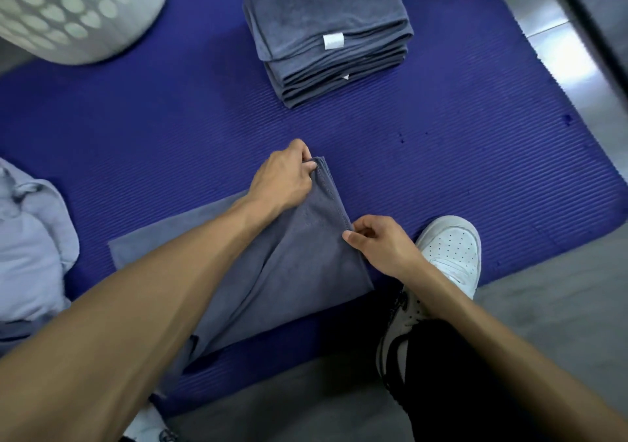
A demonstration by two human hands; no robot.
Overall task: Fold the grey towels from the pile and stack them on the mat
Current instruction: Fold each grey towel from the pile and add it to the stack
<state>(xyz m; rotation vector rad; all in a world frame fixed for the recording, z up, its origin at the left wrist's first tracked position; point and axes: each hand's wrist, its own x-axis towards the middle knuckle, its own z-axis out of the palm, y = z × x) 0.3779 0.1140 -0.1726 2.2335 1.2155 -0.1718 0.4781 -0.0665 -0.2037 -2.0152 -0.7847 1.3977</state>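
Observation:
A grey towel lies partly folded on the blue mat, its right half doubled over. My left hand pinches the far corner of the folded edge. My right hand pinches the near corner of that same edge. A neat stack of several folded grey towels sits farther back on the mat. At the left edge lies a loose pile of pale grey cloth; my left forearm hides part of the towel.
A white perforated laundry basket stands at the back left, overlapping the mat. My white and black sneaker rests on the mat's near right edge. Grey floor surrounds the mat; a dark metal edge runs along the right.

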